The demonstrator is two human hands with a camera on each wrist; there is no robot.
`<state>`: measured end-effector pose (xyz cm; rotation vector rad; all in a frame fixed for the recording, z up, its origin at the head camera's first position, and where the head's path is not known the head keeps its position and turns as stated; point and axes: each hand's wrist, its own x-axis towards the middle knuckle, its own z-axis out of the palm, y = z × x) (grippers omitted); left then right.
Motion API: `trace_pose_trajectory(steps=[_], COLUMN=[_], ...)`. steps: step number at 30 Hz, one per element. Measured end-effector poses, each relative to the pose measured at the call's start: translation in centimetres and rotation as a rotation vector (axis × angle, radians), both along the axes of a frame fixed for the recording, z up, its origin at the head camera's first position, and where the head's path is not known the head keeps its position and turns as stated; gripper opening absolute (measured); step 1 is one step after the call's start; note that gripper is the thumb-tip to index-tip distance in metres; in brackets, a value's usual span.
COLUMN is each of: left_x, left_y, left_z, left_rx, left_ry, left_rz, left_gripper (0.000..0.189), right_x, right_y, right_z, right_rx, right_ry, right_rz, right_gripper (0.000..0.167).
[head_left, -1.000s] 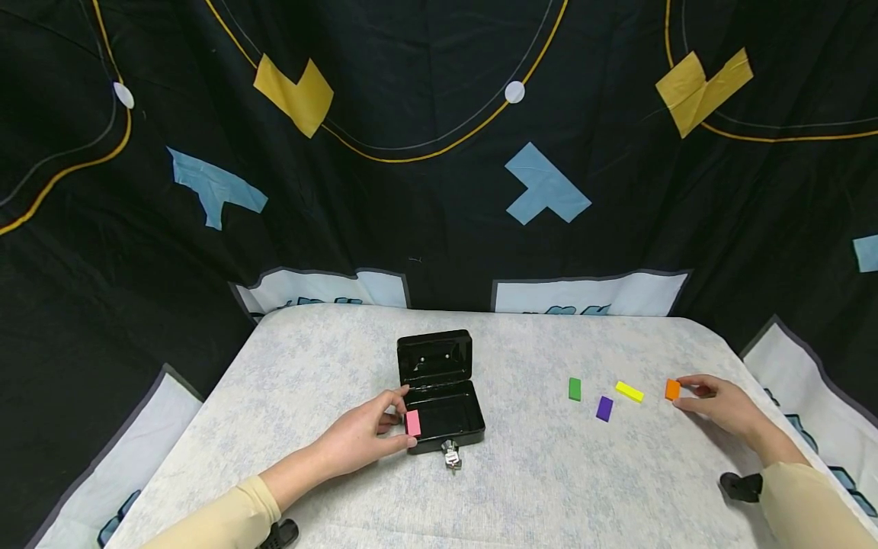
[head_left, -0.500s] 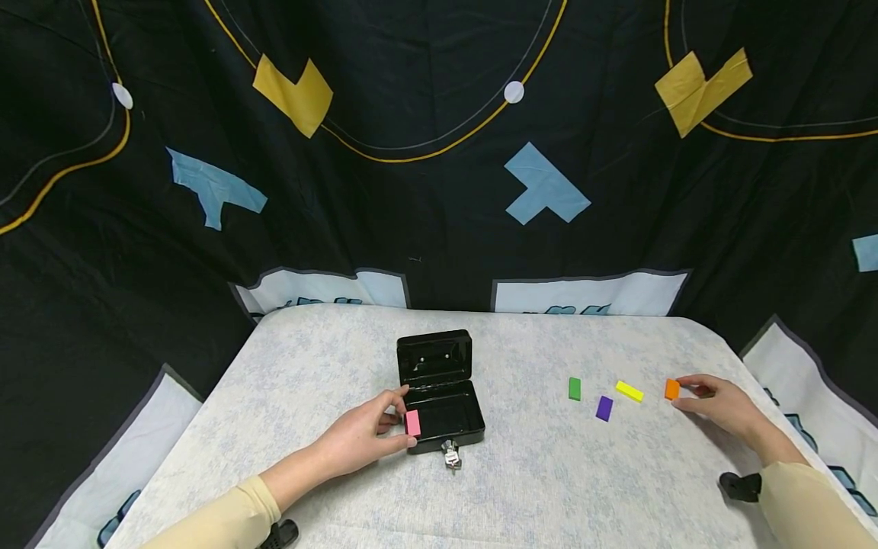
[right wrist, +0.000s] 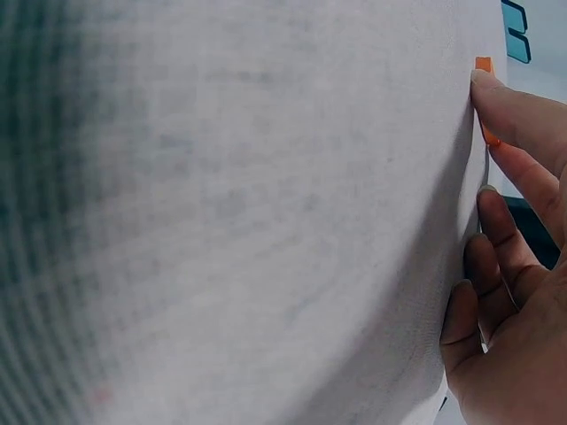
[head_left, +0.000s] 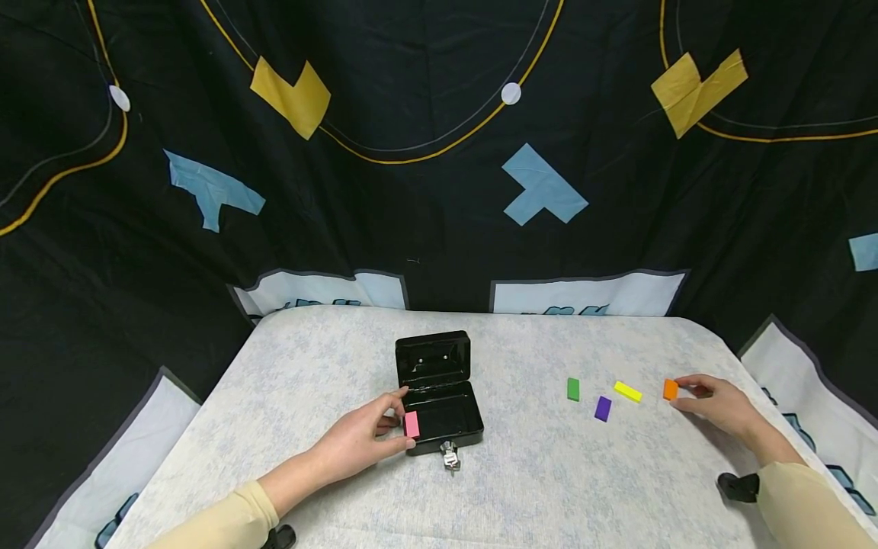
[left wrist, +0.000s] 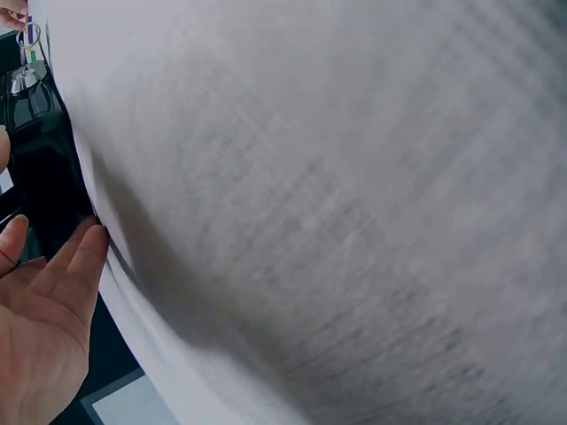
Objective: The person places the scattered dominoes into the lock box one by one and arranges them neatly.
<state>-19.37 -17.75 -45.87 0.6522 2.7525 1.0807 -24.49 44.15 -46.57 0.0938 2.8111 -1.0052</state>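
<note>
In the head view, a small black cash box (head_left: 450, 415) stands on the table with its lid raised. My left hand (head_left: 353, 442) spans the box's left end, thumb by the front corner and forefinger by the rear one. A pink block (head_left: 411, 424) lies against the inside of that end, close to the thumb. Metal keys (head_left: 450, 456) hang at the front lock. Far to the right, my right hand (head_left: 716, 408) pinches an orange block (head_left: 670, 390) between thumb and forefinger, low at the table; its other fingers are bent beneath, as the right wrist view shows.
Between box and right hand lie a green block (head_left: 572, 389), a purple block (head_left: 603, 409) and a yellow block (head_left: 627, 392). A pale patterned cloth covers the table (head_left: 521, 488). Behind it hangs a dark curtain (head_left: 425, 213) with yellow and blue shapes.
Hands, box and blocks keep their places on the table. Only the head view has shifted very slightly.
</note>
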Motion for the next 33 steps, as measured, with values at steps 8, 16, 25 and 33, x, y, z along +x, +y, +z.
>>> trace_pose_trajectory(steps=[8,16,25,33], left_x=[-0.1,0.0,0.0,-0.2], left_y=[0.0,0.0,-0.1,0.0], left_z=[-0.1,-0.2,-0.2,0.0], left_rx=[-0.004,-0.005,0.004,0.002], left_ry=[0.008,0.008,0.012,0.000], left_rz=[0.003,0.007,-0.003,-0.006], left_gripper=[0.041,0.040,0.041,0.040], right_x=[0.0,0.1,0.2,0.3], right_y=[0.2,0.1,-0.2,-0.7], right_z=[-0.2,-0.2,0.0,0.8], right_rx=[0.008,0.075,0.106,0.107], right_ry=[0.013,0.044,0.063,0.109], right_rz=[0.002,0.019,0.023,-0.007], right_gripper=[0.078,0.075,0.069,0.064])
